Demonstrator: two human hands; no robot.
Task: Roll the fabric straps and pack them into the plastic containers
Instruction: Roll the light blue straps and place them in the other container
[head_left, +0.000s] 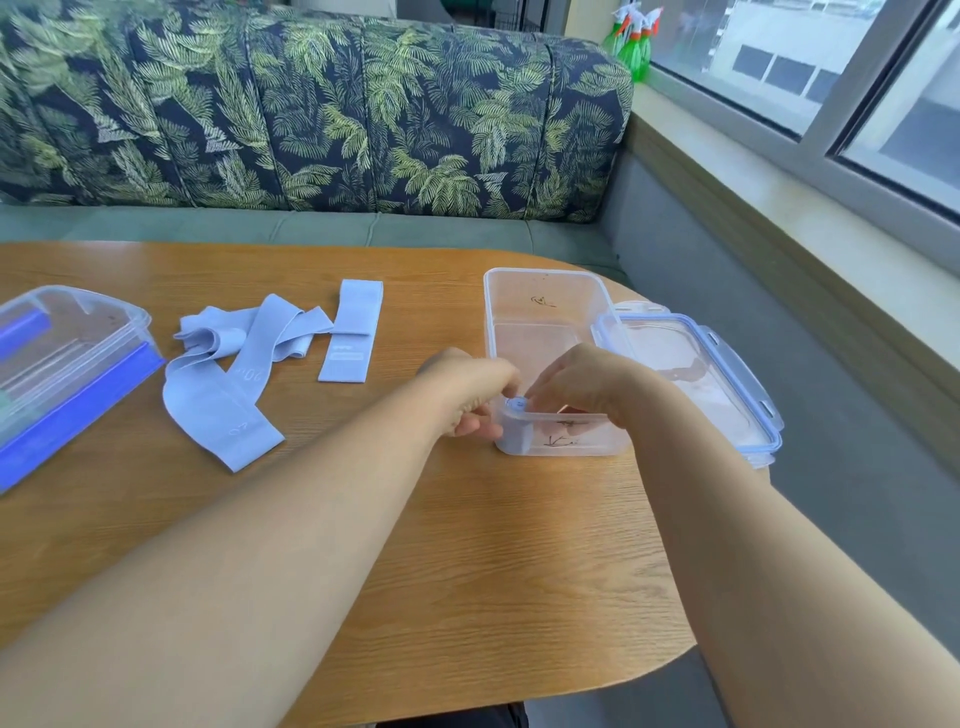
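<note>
At nine o'clock on the wooden table (467, 545) sits a clear plastic box with a blue lid (67, 358). Just right of it is a tangle of loose pale-blue fabric straps (234, 374), with one flat folded pale-blue strap (350, 332) at the tangle's three o'clock, none of them rolled yet.

Now the action! The left hand (478, 395) has its fingers curled, pinching a rolled pale-blue fabric strap (514, 423) that stands on end in the seven o'clock corner of the clear rectangular plastic container (545, 306). The right hand (582, 384) meets it from three o'clock, fingers bent down onto the same roll and pinching it too. At the container's three o'clock, just beside it, lies the blue-rimmed clear lid (691, 374).

The danger, I'd say, is letting go too early: the springy roll unwinds, because nothing else in the container braces it. Press too hard on that corner and the light container could skid or tip toward the table edge and knock the lid.
</note>
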